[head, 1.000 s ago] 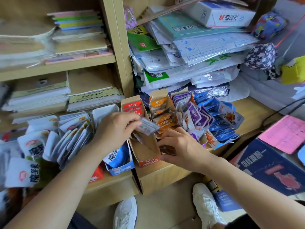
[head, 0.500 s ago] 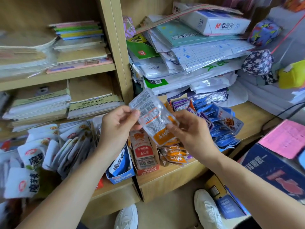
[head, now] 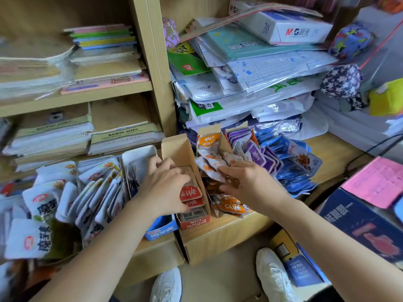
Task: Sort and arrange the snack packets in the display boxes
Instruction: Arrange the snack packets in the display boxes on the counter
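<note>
**Both hands at the red and orange display boxes**

Left hand (head: 165, 186) lies palm down inside the red display box (head: 194, 223), over the rear part of its row of red snack packets (head: 190, 192). Its fingers are bent, with the tips on the packets at the back of the row. Cannot tell whether they pinch one or only press on it. The red packets in front of the hand stand on edge, leaning back, and fill the box to its front wall.

Right hand (head: 246, 182) is above the orange display box (head: 210, 129), which sits just right of the red one. Thumb on top and fingers beneath pinch an orange snack packet (head: 208, 166), held tilted over the middle of that box. More orange packets (head: 231, 207) lie at the box's front end. One stands upright against the raised rear flap.

Further right is a row of purple packets (head: 255, 155), then blue packets (head: 290, 171), fanned out loosely. Left of the red box is a blue display box (head: 159, 231), partly hidden by the left arm (head: 98, 247). Beyond it, a mass of white packets (head: 43, 205) lean against each other. All sit on a low wooden shelf (head: 229, 234).

Behind are stacked paper goods (head: 261, 68) in plastic sleeves, with an M&G paper ream (head: 294, 29) on top. Two white shoes (head: 274, 273) show on the floor below.
</note>
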The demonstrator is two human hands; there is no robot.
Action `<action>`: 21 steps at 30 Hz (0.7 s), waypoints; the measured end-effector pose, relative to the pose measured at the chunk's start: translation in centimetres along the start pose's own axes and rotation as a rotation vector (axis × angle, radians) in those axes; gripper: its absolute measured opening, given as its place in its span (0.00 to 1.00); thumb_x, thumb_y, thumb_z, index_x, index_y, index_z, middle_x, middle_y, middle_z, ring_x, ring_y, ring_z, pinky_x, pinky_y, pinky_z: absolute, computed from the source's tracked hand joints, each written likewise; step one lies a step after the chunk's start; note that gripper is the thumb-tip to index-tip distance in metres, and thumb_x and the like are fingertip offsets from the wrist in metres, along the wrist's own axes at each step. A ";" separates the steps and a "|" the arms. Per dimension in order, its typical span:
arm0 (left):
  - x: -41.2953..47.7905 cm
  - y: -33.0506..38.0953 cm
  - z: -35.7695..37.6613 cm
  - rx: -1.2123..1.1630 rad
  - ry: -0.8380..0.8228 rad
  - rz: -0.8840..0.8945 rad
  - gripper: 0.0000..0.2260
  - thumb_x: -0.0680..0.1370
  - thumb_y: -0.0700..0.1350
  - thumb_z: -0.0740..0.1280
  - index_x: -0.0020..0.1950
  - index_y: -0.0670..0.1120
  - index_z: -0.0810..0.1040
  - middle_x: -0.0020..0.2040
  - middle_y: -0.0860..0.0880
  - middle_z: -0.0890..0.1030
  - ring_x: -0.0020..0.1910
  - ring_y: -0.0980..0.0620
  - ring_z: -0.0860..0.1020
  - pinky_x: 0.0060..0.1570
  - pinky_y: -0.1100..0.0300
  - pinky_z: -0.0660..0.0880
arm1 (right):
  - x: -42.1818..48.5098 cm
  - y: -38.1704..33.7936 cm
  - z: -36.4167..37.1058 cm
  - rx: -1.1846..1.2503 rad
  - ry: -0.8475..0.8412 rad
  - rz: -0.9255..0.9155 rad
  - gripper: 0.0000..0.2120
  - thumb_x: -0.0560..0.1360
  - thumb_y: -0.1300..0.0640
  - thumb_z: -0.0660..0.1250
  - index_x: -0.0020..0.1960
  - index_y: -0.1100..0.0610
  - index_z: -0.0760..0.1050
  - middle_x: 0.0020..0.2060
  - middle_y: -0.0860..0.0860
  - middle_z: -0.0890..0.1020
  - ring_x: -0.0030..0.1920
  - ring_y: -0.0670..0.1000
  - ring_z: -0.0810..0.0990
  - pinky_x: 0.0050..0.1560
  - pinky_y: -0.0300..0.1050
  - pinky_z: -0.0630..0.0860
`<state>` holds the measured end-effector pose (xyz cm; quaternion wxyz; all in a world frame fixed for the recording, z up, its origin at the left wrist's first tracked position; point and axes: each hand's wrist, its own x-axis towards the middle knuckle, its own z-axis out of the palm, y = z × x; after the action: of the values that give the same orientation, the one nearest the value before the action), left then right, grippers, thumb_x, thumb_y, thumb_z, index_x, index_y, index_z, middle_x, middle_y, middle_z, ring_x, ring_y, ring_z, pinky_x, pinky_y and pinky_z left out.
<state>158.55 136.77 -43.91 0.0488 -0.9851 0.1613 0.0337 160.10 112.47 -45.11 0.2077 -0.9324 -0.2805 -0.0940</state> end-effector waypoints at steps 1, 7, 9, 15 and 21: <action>0.2 0.1 0.2 0.042 -0.010 0.001 0.28 0.63 0.72 0.71 0.57 0.57 0.80 0.56 0.59 0.79 0.62 0.50 0.65 0.62 0.47 0.53 | -0.1 -0.1 0.1 -0.017 -0.049 0.012 0.26 0.73 0.46 0.75 0.68 0.53 0.77 0.54 0.53 0.81 0.56 0.57 0.79 0.53 0.56 0.80; 0.7 0.7 0.5 0.069 0.080 0.024 0.18 0.66 0.65 0.71 0.45 0.53 0.82 0.41 0.55 0.78 0.52 0.50 0.69 0.60 0.51 0.58 | -0.8 -0.2 -0.8 -0.005 -0.129 0.046 0.36 0.72 0.34 0.70 0.75 0.49 0.69 0.64 0.48 0.78 0.64 0.51 0.74 0.59 0.49 0.77; 0.5 0.2 0.4 -0.014 0.126 0.002 0.14 0.69 0.63 0.69 0.41 0.53 0.83 0.36 0.57 0.75 0.47 0.51 0.70 0.57 0.53 0.60 | -1.0 -0.3 -0.9 -0.014 -0.122 0.022 0.36 0.72 0.35 0.70 0.75 0.49 0.69 0.67 0.47 0.76 0.66 0.51 0.73 0.61 0.50 0.77; 0.4 -1.5 -0.3 -0.255 0.505 -0.061 0.05 0.74 0.45 0.73 0.41 0.54 0.86 0.31 0.55 0.82 0.30 0.51 0.78 0.49 0.54 0.77 | -0.7 -0.9 -0.7 -0.049 -0.016 -0.029 0.31 0.72 0.42 0.74 0.72 0.50 0.73 0.65 0.47 0.77 0.65 0.52 0.74 0.58 0.50 0.79; 1.5 -2.6 -0.9 -0.340 0.709 -0.172 0.06 0.75 0.40 0.74 0.49 0.49 0.82 0.40 0.54 0.86 0.35 0.49 0.83 0.41 0.56 0.78 | 0.3 -1.4 1.0 -0.103 0.050 -0.046 0.20 0.73 0.50 0.73 0.62 0.55 0.78 0.52 0.52 0.82 0.55 0.57 0.79 0.44 0.55 0.81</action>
<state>160.80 138.62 -42.92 -0.1708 -0.9396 0.0772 -0.2863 159.61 114.15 -45.45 0.1643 -0.9324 -0.2916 -0.1363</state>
